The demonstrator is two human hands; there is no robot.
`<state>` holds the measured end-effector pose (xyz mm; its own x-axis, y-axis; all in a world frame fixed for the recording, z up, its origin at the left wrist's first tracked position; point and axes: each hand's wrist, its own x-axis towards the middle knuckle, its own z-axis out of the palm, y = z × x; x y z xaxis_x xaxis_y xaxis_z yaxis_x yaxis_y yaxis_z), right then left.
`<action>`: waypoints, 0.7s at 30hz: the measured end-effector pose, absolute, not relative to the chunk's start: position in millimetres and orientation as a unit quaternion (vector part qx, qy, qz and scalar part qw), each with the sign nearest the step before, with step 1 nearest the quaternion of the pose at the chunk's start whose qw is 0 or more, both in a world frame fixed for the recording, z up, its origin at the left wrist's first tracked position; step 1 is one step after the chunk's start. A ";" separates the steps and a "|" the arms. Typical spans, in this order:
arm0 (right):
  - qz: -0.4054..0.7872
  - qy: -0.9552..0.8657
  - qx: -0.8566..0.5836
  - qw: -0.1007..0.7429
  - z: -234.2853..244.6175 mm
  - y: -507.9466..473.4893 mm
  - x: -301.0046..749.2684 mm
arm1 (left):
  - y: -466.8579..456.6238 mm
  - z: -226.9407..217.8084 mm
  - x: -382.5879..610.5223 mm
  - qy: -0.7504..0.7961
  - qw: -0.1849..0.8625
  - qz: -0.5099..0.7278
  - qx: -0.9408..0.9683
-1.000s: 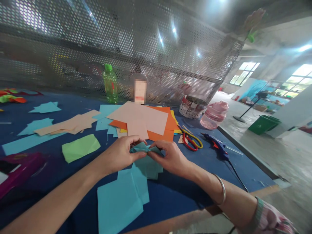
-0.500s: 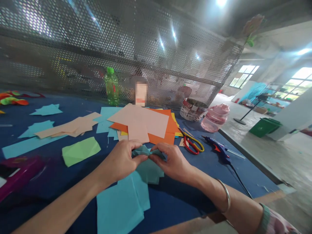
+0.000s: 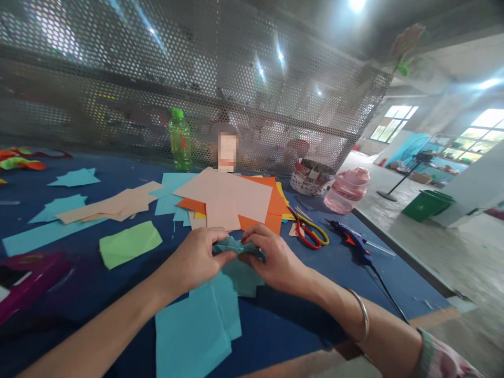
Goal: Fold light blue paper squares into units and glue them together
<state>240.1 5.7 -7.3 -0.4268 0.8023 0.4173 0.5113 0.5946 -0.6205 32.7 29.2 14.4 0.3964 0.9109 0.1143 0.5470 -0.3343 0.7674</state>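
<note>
A small piece of folded blue paper is held up between my two hands, pinched at its middle. My left hand grips its left part with thumb and fingers. On the other side, my right hand has thumb and fingers closed on the right part, which they partly cover. Beneath the hands lie several flat blue sheets on the table. Just beyond them is a pile of pale pink sheets over orange paper.
Red and yellow scissors and a blue glue gun lie at the right. Behind stand a paper-covered bowl, a pink bottle and a green bottle. Green paper and a purple object lie left.
The right fingers have shifted slightly on the folded blue paper, with the index finger lifted a little. My left hand stays nearly still.
</note>
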 end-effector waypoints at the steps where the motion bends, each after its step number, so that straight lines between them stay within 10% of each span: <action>1: 0.203 -0.818 -0.403 0.355 -7.3 5.8 240.4 | 29.9 14.2 32.8 0.473 0.329 0.273 0.770; 21: 0.157 -0.768 -0.512 0.350 5.3 37.6 251.9 | 43.4 -4.0 28.1 0.493 0.293 0.352 0.740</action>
<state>251.9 37.6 5.3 -0.2300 0.8968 0.3780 0.6774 0.4264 -0.5995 28.1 43.4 -4.0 0.2666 0.9355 0.2319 0.5224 -0.3424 0.7809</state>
